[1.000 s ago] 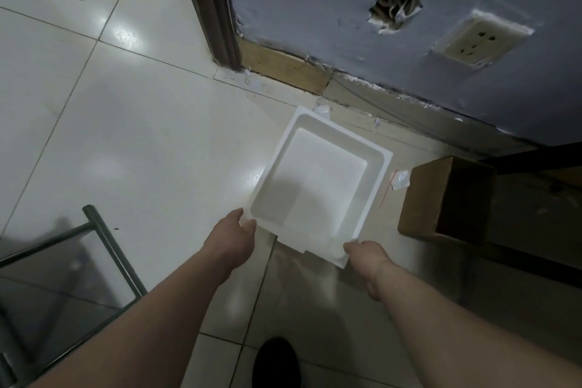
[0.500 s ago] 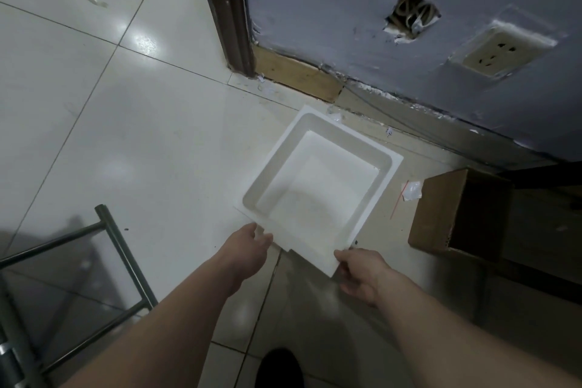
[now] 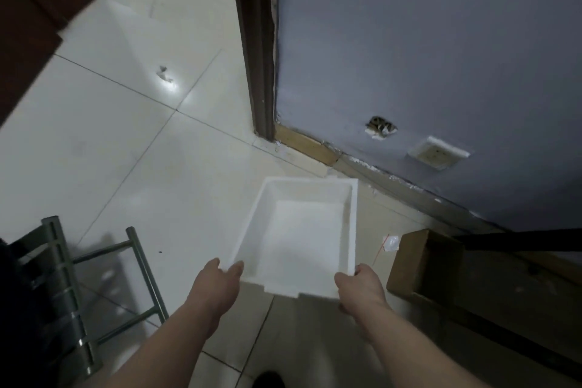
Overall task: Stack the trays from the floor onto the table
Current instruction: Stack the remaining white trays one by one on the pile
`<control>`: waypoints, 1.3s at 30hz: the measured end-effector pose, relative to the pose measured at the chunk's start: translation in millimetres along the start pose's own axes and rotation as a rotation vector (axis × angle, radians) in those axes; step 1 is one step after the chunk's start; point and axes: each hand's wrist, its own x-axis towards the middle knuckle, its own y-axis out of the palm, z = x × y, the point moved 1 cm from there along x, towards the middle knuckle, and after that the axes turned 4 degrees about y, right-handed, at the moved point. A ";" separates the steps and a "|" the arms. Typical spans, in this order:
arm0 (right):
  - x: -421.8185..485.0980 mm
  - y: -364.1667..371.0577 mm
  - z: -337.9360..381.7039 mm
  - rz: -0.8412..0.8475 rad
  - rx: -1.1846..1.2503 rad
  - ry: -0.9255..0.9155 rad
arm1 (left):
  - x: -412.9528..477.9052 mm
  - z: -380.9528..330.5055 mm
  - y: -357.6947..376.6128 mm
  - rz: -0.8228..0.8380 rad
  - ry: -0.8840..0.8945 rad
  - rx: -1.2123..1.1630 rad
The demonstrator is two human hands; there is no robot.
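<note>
White foam tray [image 3: 302,239]: my left hand [image 3: 217,285] pinches its 7 o'clock corner, right hand [image 3: 362,290] clamps 5 o'clock, forearms extended.

Both bare forearms reach up from the bottom edge toward the lower middle of the frame. The left hand [image 3: 217,285] is just left of centre, thumb hooked over the near left corner of the tray [image 3: 302,230]. The right hand [image 3: 360,288] is just right of centre, fingers curled around the near right corner.
</note>
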 end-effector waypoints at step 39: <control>-511.5 -403.0 -17.2 0.078 0.349 -0.595 | -631.0 -171.1 -84.7 -0.518 0.596 -0.175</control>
